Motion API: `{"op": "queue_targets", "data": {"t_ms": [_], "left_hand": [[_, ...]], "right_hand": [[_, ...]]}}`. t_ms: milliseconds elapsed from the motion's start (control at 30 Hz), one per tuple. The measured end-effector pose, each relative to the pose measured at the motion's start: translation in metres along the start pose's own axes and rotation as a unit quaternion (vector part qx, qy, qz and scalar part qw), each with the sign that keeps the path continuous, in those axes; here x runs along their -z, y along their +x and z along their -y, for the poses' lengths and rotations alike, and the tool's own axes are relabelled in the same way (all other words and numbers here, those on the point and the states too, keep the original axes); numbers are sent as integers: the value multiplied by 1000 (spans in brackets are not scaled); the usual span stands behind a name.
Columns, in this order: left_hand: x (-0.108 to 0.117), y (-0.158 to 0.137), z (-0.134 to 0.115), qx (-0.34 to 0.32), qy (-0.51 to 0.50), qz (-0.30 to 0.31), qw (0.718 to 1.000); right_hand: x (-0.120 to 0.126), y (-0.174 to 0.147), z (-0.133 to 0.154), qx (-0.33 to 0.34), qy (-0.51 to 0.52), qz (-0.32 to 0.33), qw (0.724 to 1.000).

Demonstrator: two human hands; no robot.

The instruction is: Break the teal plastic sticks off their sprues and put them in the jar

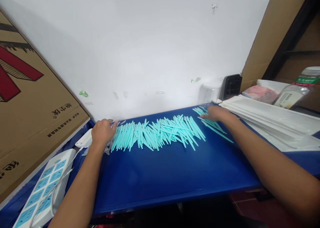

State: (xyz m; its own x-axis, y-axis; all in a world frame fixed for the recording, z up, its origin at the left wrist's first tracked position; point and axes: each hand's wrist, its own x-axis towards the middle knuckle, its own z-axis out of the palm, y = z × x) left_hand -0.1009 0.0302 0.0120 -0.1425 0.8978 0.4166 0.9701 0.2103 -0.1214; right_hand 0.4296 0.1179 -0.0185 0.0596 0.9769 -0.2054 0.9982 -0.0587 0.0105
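Observation:
A long row of slim, tapered teal plastic sticks point(160, 133) lies across the blue table, many of them overlapping. My left hand point(103, 132) is at the row's left end, its fingers curled inward. Small clear plastic pieces point(108, 148) lie beside and under it; whatever its fingertips hold is hidden. Over a smaller, separate group of teal sticks point(212, 124) at the right is my right hand point(217, 114), palm down and blurred. Its fingers are too smeared to show whether they grip a stick.
A clear jar with a white lid point(211, 92) stands by the wall, near a black object point(232, 85). White sheets or bags point(272, 121) are stacked at right, beside a plastic bottle point(292, 93). At left are a power strip point(46, 191), a white charger point(84, 138) and a cardboard box point(37, 98).

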Motion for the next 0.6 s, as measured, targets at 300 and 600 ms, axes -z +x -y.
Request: {"op": "queue_targets", "data": {"t_ms": [300, 600], "left_hand": [[2, -2, -8, -23, -32, -13, 999], [4, -11, -34, -87, -134, -43, 986]], "right_hand": [[-9, 1, 8, 57, 20, 4, 998], [3, -18, 10, 94, 69, -68, 991]]}}
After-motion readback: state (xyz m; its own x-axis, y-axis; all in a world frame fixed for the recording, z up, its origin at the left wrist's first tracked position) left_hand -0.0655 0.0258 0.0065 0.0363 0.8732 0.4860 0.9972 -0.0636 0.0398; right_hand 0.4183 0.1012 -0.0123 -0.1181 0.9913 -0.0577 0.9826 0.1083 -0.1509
